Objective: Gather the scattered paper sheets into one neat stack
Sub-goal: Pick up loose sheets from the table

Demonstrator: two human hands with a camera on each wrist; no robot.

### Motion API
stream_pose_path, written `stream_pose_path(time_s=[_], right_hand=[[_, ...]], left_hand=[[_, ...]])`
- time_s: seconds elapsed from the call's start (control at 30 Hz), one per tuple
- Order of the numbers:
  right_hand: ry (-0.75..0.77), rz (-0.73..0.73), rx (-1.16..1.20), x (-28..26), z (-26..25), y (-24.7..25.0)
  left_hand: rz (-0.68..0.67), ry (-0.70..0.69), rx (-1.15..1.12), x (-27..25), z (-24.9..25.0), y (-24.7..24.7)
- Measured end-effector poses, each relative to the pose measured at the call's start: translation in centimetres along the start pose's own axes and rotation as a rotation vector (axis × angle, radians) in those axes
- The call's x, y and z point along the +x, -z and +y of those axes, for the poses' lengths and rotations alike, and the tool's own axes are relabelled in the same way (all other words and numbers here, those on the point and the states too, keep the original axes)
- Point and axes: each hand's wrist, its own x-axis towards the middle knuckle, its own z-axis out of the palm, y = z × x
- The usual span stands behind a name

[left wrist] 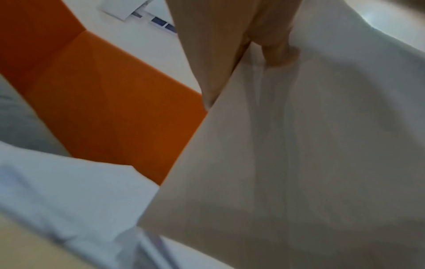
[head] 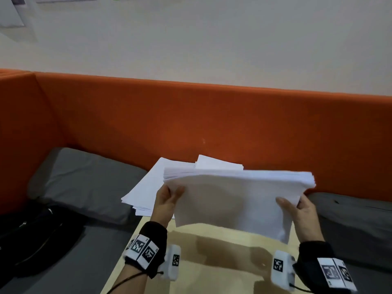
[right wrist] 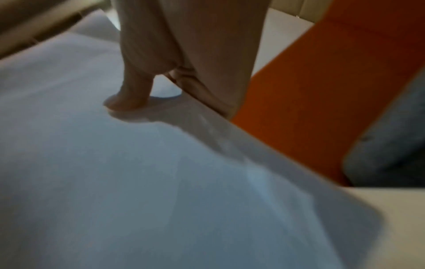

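A thick bundle of white paper sheets [head: 231, 200] is held up above the pale wooden table [head: 212, 272], tilted with its top edge away from me. My left hand [head: 169, 198] grips its left edge, thumb on the near face. My right hand [head: 294, 209] grips the right edge the same way. In the left wrist view the bundle [left wrist: 299, 163] fills the right side, with fingers [left wrist: 276, 45] pinching it. In the right wrist view my thumb [right wrist: 128, 91] presses on the sheets [right wrist: 138, 182]. More loose sheets [head: 146, 187] lie behind on the table's far left corner.
An orange padded backrest [head: 191, 119] runs along behind the table. Grey cushions [head: 84, 181] lie on the left and another grey cushion [head: 350, 221] on the right. A black bag [head: 36, 234] sits at the lower left.
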Motion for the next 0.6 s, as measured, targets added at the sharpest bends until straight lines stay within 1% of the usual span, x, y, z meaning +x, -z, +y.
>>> stream_pose_path(time_s=[0.1, 0.2, 0.27, 0.33, 0.4, 0.47, 0.5, 0.57, 0.6], right_hand=[[-0.121, 0.013, -0.116, -0.3, 3.8, 0.4], [-0.225, -0.002, -0.181, -0.9, 6.5, 0.3], [-0.239, 0.03, -0.16, -1.0, 6.5, 0.1], [-0.21, 0.076, -0.136, -0.7, 5.9, -0.3], [-0.141, 0.138, -0.127, 0.2, 5.1, -0.7], [-0.068, 0.24, -0.205, 1.3, 4.7, -1.1], [-0.058, 0.293, -0.27, 1.7, 4.7, -1.3], [-0.106, 0.373, -0.349, 2.5, 5.1, -1.9], [-0.152, 0.391, -0.343, 2.6, 5.3, -2.3]], left_hand=[[-0.045, 0.093, 0.068, -1.0, -2.0, 1.0], [-0.093, 0.194, 0.071, -1.5, -3.2, 2.0], [-0.141, 0.243, 0.112, -1.3, -3.3, 2.5], [-0.176, 0.259, 0.157, -0.7, -3.2, 2.6], [-0.12, 0.217, 0.157, -0.3, -3.0, 1.9], [0.003, 0.168, 0.143, 0.2, -2.5, 0.6], [0.065, 0.153, 0.122, 0.5, -2.4, 0.0], [0.176, 0.145, 0.06, 1.1, -2.4, -1.0], [0.222, 0.154, 0.033, 1.5, -2.5, -1.4]])
